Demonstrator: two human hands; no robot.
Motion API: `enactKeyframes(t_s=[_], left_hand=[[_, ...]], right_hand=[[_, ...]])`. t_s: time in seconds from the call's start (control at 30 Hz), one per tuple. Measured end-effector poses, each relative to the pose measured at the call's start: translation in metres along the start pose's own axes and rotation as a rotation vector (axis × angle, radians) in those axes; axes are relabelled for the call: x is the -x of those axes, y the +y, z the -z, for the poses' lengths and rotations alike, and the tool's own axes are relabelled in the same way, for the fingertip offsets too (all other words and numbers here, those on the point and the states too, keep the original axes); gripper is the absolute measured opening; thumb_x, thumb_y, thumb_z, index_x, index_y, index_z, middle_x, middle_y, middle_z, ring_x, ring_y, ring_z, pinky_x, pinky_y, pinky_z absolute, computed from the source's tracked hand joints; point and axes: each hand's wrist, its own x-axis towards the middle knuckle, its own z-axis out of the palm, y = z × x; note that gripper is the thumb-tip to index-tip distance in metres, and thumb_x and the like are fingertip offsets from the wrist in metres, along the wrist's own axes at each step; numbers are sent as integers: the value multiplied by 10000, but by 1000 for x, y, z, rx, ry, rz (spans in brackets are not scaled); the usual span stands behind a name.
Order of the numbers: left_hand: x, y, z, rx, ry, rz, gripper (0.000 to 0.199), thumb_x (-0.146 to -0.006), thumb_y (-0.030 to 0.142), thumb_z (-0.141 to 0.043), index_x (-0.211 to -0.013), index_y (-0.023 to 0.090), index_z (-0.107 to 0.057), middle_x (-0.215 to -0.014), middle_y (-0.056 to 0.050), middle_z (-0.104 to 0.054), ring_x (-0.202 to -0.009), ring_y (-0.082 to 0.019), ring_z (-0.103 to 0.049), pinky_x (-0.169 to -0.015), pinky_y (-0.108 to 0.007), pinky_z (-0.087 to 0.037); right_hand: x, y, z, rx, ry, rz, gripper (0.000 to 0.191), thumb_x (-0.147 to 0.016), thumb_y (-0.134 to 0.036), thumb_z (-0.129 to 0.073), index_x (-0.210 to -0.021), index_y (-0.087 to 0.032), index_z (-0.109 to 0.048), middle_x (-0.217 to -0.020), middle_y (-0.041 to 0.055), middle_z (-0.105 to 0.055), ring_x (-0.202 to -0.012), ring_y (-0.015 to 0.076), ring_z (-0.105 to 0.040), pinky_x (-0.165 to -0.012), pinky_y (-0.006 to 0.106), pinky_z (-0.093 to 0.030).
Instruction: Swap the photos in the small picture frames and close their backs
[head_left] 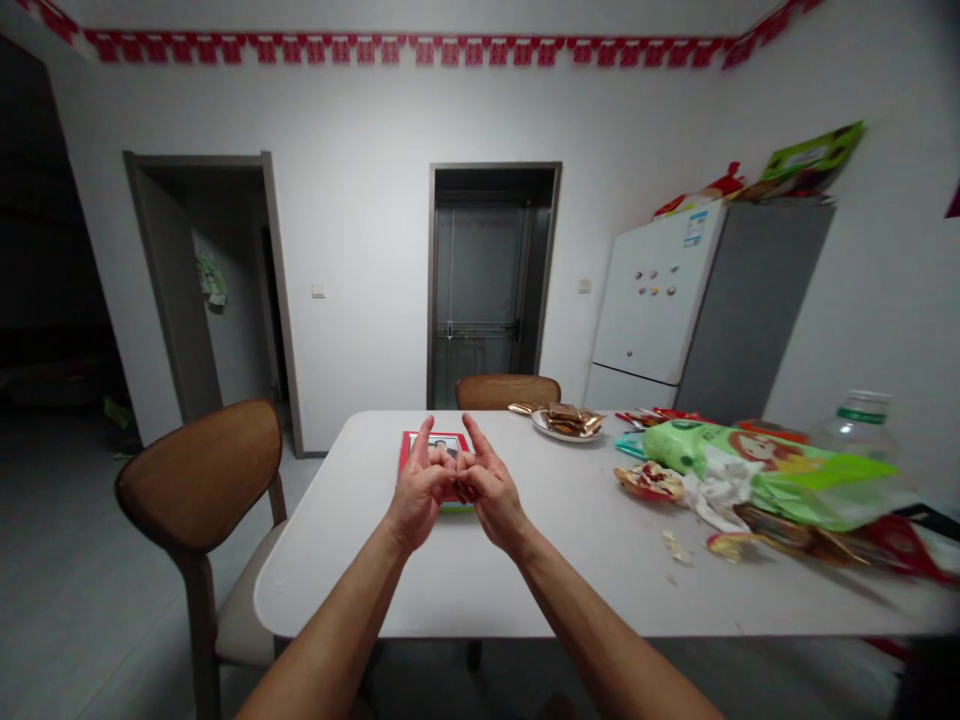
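Note:
My left hand (pixel 422 490) and my right hand (pixel 490 490) are raised side by side above the table (pixel 337 550), close together with their fingertips nearly meeting. Each has its index finger pointing up, while the thumb and the other fingers are bent inward. I see nothing held in either one, though the shaded gap between them is hard to read. Behind the hands lies a flat, red-edged item (pixel 406 447) with a picture on its face and a green near edge. My hands cover much of it, so its kind is unclear.
A plate (pixel 546 430) of brown-gold packets stands at the back. To the right are a half-peeled fruit (pixel 651 481), a green printed package (pixel 780 465), crumpled tissue (pixel 720 495), scraps of peel (pixel 729 546) and a clear bottle (pixel 855 425). Wooden chairs (pixel 202 475) stand left and behind.

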Motion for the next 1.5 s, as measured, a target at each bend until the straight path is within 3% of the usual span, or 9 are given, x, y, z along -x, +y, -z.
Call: enactKeyframes(t_s=[0.17, 0.3, 0.37, 0.53, 0.8, 1.0, 1.13, 1.33, 1.5], left_hand=[[-4, -18, 16, 25, 107, 93, 670, -579, 82, -547, -1193, 223, -320, -570, 82, -484, -503, -80, -473, -505, -206, -378], [-13, -11, 20, 64, 197, 154, 242, -645, 331, -588, -784, 142, -525, -514, 44, -502, -451, -68, -465, -446, -172, -342], [-19, -4, 20, 62, 199, 189, 392, -691, 514, -490, -568, 143, -474, -433, 33, -466, -381, -55, -416, -386, -154, -281], [-27, 3, 14, -5, 131, 340, 642, -713, 696, -176, -408, 163, -362, -304, 22, -376, -263, -45, -287, -310, -157, -150], [-24, -6, 23, -31, 226, 440, 663, -731, 681, -140, -394, 156, -364, -306, 10, -395, -244, -40, -274, -299, -154, -142], [-11, -40, 64, -54, 433, 511, 512, -817, 516, -287, -519, 136, -457, -379, 14, -459, -293, -39, -381, -330, -135, -248], [-2, -69, 92, -68, 562, 547, 299, -834, 344, -392, -647, 129, -484, -476, -4, -528, -373, -64, -486, -389, -151, -347], [-1, -92, 97, -29, 620, 483, 159, -797, 265, -474, -745, 121, -517, -599, -53, -595, -506, -123, -574, -481, -219, -439], [-1, -90, 72, 23, 636, 208, 106, -782, 143, -446, -812, 156, -547, -748, -17, -629, -697, -106, -599, -659, -210, -462]], right_hand=[[-2, 20, 10, -15, 111, -91, 712, -582, -112, -472, -1261, -188, -272, -447, -110, -402, -366, 49, -281, -367, 175, -221], [-13, 19, 13, -70, 288, -154, 348, -615, -254, -523, -949, -155, -516, -445, -84, -436, -348, 45, -331, -353, 170, -230], [-19, 15, 12, -81, 367, -192, 231, -654, -380, -510, -674, -150, -520, -429, -63, -443, -333, 40, -337, -342, 169, -224], [-27, 6, 4, 36, 263, -370, 532, -691, -634, -360, -412, -182, -331, -283, -72, -283, -247, 36, -203, -296, 180, -129], [-29, 23, 5, 351, 190, -428, 550, -698, -670, -270, -420, -198, -315, -289, -65, -285, -260, 55, -219, -313, 200, -163], [-41, 71, 42, 1325, 159, -104, 244, -649, -387, -560, -749, -168, -598, -763, 42, -603, -707, 154, -524, -619, 253, -372], [-45, 94, 66, 1744, -20, -111, 496, -598, -276, -618, -1083, -260, -517, -1054, 66, -534, -992, 230, -427, -802, 358, -309], [-34, 93, 60, 1844, -197, -24, 314, -722, -239, -497, -1031, -247, -552, -996, 73, -526, -936, 212, -422, -786, 345, -287], [-3, 77, 47, 1659, -241, 37, 347, -649, -235, -566, -996, -229, -572, -964, 64, -540, -908, 216, -443, -781, 352, -320]])
